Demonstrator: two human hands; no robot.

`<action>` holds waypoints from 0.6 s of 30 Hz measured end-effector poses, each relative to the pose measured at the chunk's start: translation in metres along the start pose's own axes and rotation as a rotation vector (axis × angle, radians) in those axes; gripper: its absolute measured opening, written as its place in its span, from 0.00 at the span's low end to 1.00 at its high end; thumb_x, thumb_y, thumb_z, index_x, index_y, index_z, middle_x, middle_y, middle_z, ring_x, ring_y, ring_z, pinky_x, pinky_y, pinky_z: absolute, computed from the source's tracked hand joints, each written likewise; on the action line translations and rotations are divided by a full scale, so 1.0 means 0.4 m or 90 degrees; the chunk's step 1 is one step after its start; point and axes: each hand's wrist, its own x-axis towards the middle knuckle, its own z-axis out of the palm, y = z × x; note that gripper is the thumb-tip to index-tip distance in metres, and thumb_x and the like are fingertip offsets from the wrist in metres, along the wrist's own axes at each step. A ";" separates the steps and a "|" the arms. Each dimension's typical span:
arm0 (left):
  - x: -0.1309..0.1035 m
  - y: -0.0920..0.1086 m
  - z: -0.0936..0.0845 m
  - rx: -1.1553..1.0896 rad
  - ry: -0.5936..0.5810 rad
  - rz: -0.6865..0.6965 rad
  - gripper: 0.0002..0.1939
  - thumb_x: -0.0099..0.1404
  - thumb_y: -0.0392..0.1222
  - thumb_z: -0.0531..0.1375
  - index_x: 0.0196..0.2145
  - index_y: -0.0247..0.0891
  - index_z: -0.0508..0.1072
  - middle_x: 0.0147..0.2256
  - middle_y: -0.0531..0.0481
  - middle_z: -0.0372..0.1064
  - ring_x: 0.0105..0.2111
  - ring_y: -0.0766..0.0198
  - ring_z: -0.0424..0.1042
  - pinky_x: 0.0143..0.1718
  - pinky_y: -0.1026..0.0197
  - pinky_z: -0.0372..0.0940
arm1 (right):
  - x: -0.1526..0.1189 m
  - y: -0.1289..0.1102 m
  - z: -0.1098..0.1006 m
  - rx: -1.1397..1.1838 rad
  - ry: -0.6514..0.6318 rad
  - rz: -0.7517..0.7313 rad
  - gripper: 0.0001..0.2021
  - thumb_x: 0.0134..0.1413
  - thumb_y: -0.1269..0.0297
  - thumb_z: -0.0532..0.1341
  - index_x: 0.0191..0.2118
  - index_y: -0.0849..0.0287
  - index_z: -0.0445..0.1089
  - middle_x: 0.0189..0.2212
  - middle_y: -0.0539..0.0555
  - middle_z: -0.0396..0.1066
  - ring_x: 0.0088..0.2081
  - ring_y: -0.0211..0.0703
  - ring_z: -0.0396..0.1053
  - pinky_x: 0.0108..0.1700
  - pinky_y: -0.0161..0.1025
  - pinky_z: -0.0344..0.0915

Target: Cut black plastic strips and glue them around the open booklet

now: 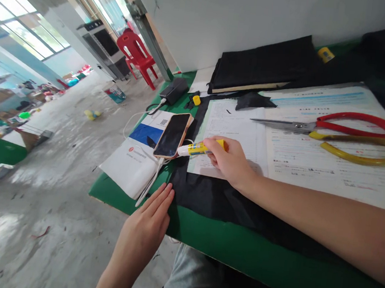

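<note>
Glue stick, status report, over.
Right hand holding glue stick, white end bare. Left hand open at table edge. Phone close by white end; contact unclear.

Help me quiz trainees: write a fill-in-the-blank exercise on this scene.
The bare right hand grips a white-tipped cylindrical stick coloured mainly ____.
The large metal scissors have one yellow handle and one ____ handle.
A thin white cable runs into the rectangular, dark-screened ____.
Beyond the green-topped table stands a red plastic ____.

Missing words: yellow; red; phone; chair.
</note>
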 end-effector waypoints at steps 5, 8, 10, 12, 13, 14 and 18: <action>-0.029 0.015 -0.004 -0.026 0.000 -0.039 0.22 0.69 0.33 0.52 0.59 0.30 0.62 0.59 0.39 0.64 0.60 0.54 0.62 0.55 0.51 0.68 | -0.002 0.000 0.005 0.068 -0.014 0.026 0.17 0.56 0.48 0.59 0.38 0.58 0.72 0.21 0.45 0.60 0.21 0.32 0.56 0.23 0.35 0.54; -0.051 0.025 0.007 -0.051 0.000 -0.076 0.24 0.70 0.40 0.53 0.62 0.31 0.59 0.60 0.39 0.62 0.61 0.54 0.61 0.55 0.52 0.67 | 0.003 -0.002 0.006 0.086 -0.034 0.006 0.16 0.57 0.53 0.59 0.45 0.58 0.71 0.27 0.48 0.68 0.27 0.35 0.66 0.32 0.37 0.64; -0.066 0.030 0.021 -0.058 -0.001 -0.085 0.27 0.71 0.44 0.52 0.64 0.31 0.55 0.62 0.39 0.58 0.63 0.53 0.57 0.57 0.51 0.64 | 0.008 -0.001 0.005 0.089 -0.036 -0.006 0.14 0.56 0.56 0.61 0.44 0.58 0.71 0.32 0.50 0.72 0.35 0.38 0.70 0.40 0.39 0.68; -0.078 0.033 0.039 -0.064 0.005 -0.091 0.29 0.71 0.47 0.50 0.66 0.32 0.52 0.63 0.39 0.56 0.64 0.51 0.53 0.61 0.50 0.58 | 0.013 0.003 0.005 0.111 -0.028 -0.002 0.13 0.54 0.58 0.63 0.44 0.58 0.70 0.38 0.52 0.74 0.40 0.39 0.71 0.47 0.42 0.68; -0.083 0.034 0.049 -0.071 0.012 -0.095 0.30 0.72 0.49 0.49 0.66 0.32 0.51 0.64 0.39 0.56 0.65 0.51 0.52 0.62 0.49 0.54 | 0.015 0.005 0.006 0.121 -0.024 0.001 0.14 0.53 0.59 0.63 0.45 0.58 0.68 0.41 0.53 0.74 0.43 0.40 0.72 0.49 0.43 0.68; -0.087 0.035 0.060 -0.079 0.025 -0.100 0.30 0.72 0.50 0.47 0.66 0.32 0.51 0.64 0.39 0.56 0.65 0.51 0.51 0.63 0.49 0.52 | 0.016 0.008 0.007 0.117 -0.024 0.002 0.15 0.53 0.58 0.64 0.45 0.57 0.67 0.44 0.54 0.74 0.44 0.41 0.72 0.50 0.44 0.68; -0.093 0.039 0.096 -0.102 0.106 -0.115 0.33 0.73 0.56 0.40 0.65 0.30 0.53 0.62 0.35 0.58 0.64 0.47 0.53 0.61 0.47 0.51 | 0.007 0.017 0.012 -0.021 -0.053 -0.021 0.17 0.55 0.53 0.62 0.46 0.56 0.65 0.45 0.56 0.74 0.45 0.45 0.72 0.50 0.49 0.68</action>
